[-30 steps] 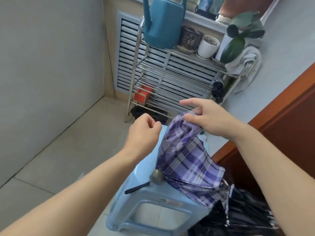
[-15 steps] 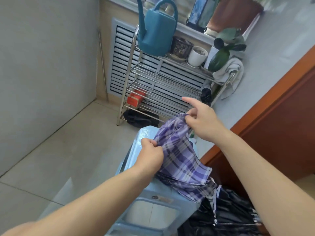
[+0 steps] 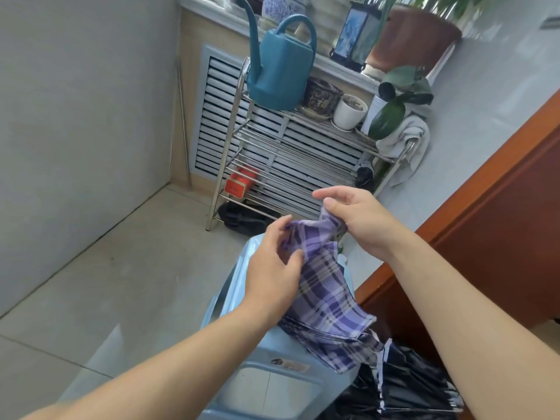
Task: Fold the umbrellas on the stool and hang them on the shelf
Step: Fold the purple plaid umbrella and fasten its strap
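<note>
A purple plaid umbrella (image 3: 324, 295) lies collapsed over the light blue plastic stool (image 3: 269, 380), its loose fabric bunched toward the far end. My right hand (image 3: 354, 219) grips that far end, index finger stretched out. My left hand (image 3: 272, 265) pinches a fold of the plaid fabric on its left side. A black umbrella (image 3: 403, 389) hangs off the stool's right side, below the plaid one. The steel wire shelf (image 3: 291, 159) stands against the back wall; a small dark folded umbrella (image 3: 364, 175) hangs at its right post.
On the shelf top stand a teal watering can (image 3: 280, 72), a dark pot (image 3: 322, 97), a white pot (image 3: 350, 110) and a plant; a white towel (image 3: 407, 147) drapes its right rail. A red box (image 3: 241, 184) and dark shoes (image 3: 242, 218) sit low. A wooden door (image 3: 500, 222) is on the right.
My left hand dropped from mid-air onto the plaid fabric and now pinches a fold higher up. My right hand kept its hold on the far end. The view shifted.
</note>
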Motion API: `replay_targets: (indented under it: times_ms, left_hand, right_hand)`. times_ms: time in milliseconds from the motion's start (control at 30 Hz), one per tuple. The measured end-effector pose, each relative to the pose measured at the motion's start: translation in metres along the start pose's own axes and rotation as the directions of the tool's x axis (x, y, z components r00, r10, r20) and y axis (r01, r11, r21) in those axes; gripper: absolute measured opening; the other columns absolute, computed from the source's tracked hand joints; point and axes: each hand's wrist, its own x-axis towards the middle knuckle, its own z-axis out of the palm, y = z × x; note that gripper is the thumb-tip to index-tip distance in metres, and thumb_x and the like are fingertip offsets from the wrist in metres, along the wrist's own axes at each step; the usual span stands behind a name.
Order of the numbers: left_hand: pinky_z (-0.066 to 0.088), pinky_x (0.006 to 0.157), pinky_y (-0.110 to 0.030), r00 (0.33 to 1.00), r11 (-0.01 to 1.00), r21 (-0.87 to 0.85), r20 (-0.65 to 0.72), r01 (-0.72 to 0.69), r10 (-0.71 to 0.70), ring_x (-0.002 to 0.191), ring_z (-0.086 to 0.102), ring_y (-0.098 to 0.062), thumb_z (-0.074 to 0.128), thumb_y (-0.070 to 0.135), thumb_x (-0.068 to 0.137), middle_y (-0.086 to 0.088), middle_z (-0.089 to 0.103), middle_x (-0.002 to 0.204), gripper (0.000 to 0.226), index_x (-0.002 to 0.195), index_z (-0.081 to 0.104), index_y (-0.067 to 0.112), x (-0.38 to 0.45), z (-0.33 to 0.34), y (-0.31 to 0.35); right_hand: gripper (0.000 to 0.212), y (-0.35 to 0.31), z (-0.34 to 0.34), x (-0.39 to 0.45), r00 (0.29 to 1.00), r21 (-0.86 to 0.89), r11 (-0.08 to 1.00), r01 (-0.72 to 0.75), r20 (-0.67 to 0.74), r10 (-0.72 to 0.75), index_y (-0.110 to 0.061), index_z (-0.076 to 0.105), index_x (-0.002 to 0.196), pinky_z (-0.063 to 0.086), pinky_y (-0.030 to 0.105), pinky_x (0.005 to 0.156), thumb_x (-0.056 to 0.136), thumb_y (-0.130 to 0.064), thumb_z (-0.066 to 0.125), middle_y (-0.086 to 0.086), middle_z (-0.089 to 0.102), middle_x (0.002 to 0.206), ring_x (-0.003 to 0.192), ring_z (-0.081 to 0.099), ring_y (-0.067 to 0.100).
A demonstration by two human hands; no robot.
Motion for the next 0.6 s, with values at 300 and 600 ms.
replay_targets:
  times_ms: [300, 600]
  left_hand:
    - [0.049, 0.099, -0.034, 0.962, 0.944, -0.195, 0.102, 0.268, -0.252, 0.118, 0.059, -0.003, 0.077, 0.029, 0.093, 0.01, 0.058, 0.13, 0.096, 0.159, 0.011, 0.049, 0.011, -0.004, 0.009]
    - [0.051, 0.069, -0.019, 0.97, 0.982, -0.12, -0.175, 0.148, -0.167, 0.068, 0.063, -0.003, 0.072, 0.007, 0.091, -0.005, 0.063, 0.08, 0.057, 0.139, 0.049, 0.03, 0.013, -0.005, 0.011]
  right_hand:
    - [0.023, -0.005, 0.008, 0.003, 0.998, 0.198, 0.978, -0.06, 0.027, 0.056, -0.016, 0.072, 0.114, 0.052, 0.024, 0.059, 0.107, -0.013, 0.05, -0.004, 0.064, 0.069, 0.065, 0.063, 0.012]
    - [0.021, -0.007, 0.012, 0.008, 0.983, 0.104, 0.991, -0.081, -0.158, 0.097, -0.016, 0.072, 0.106, 0.056, 0.027, 0.068, 0.106, -0.012, 0.052, 0.005, 0.07, 0.09, 0.078, 0.066, 0.016]
